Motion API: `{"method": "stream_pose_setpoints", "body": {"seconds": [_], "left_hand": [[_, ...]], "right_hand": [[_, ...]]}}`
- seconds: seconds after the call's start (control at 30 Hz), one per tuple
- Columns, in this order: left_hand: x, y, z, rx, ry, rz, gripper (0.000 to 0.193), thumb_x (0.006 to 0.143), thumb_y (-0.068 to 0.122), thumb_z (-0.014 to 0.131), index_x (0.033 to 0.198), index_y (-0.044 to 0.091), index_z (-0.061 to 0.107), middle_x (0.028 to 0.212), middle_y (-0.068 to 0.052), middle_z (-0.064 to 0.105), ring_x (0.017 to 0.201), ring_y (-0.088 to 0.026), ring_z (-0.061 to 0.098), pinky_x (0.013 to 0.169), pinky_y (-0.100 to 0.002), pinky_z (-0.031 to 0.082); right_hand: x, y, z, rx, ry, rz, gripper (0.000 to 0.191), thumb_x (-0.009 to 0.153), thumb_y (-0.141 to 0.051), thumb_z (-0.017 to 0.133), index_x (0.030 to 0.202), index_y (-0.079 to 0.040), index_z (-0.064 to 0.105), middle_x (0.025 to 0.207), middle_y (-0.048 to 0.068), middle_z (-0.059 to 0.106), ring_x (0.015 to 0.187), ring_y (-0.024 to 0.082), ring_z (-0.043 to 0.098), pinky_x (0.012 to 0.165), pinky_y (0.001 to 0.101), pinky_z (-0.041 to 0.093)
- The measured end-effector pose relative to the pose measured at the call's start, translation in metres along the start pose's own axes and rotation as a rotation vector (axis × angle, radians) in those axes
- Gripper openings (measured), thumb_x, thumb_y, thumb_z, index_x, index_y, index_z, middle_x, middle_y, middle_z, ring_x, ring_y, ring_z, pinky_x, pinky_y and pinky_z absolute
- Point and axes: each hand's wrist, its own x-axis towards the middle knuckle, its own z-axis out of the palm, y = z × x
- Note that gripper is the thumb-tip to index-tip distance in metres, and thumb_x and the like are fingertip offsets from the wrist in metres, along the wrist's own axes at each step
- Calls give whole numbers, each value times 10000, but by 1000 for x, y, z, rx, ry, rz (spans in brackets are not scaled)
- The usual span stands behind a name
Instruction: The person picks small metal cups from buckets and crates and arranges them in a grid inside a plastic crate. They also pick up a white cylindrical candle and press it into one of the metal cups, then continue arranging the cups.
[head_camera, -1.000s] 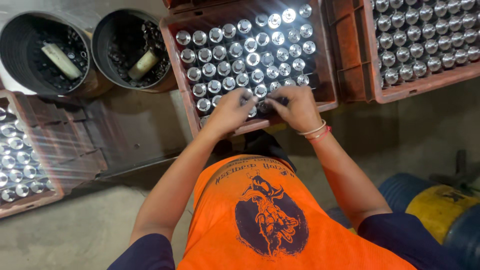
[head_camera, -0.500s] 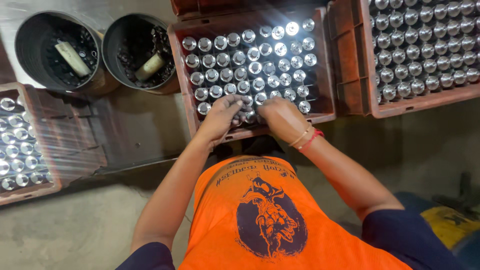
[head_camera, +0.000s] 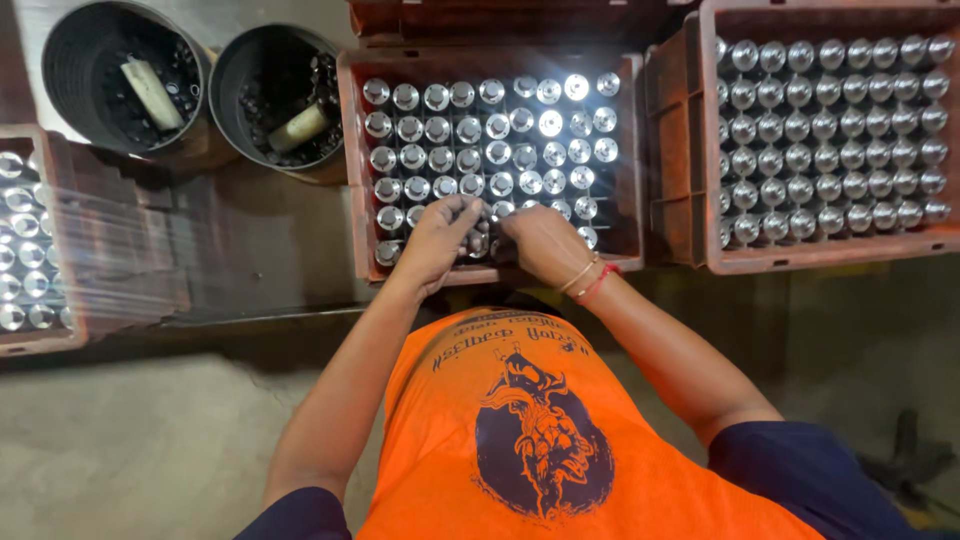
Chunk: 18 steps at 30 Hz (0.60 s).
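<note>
The reddish-brown plastic crate (head_camera: 352, 160) directly in front of the person is the landmark here, and it is packed with rows of small shiny metal cylinders (head_camera: 497, 152) standing upright, their round tops catching the light. To the right of this crate, almost touching it, stands a second crate (head_camera: 700, 150) of the same kind, also full; to the left of it are two black round buckets (head_camera: 225, 90) with dark small parts and a pale stick-like piece inside each, and further left, at the frame edge, one more crate (head_camera: 40, 335) with the same cylinders. Both hands work at the near edge of the middle crate, close together. The left hand (head_camera: 437, 240) is bent at the wrist with the fingers curled down onto the cylinders in the near rows — it seems to pinch one or two of them, but which exactly I cannot tell. The right hand (head_camera: 540, 243), with thin bangles and a red thread (head_camera: 590, 282) at the wrist, is also curled over the near rows, fingers closed around some pieces that stay hidden under it. Judging from the look, the cylinders are rigid and smooth metal, probably heavy for their size and a little slippery — best taken at the top between thumb and fingertips, lifted straight up, since the neighbours stand tight around each one.
</note>
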Motion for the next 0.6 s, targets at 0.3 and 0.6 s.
{"method": "stream_pose_setpoints", "body": {"seconds": [0.3,0.6], "left_hand": [[16,-17,19,6,106,95,136,969,149,703,1001,18,718,719,20,633,566,-44,524,499,-203,396],[29,-6,42,212,-32,79,167,961,155,711,970,-10,738,761,15,680,595,-34,556,529,-208,448]], "right_hand": [[-18,-10,-29,79,175,-32,137,830,-75,730,959,-36,705,907,167,716,861,359,703,760,449,558],[-19,4,-57,355,439,-38,344,811,-45,836,1139,-59,735,1024,133,755,907,301,745,775,362,589]]}}
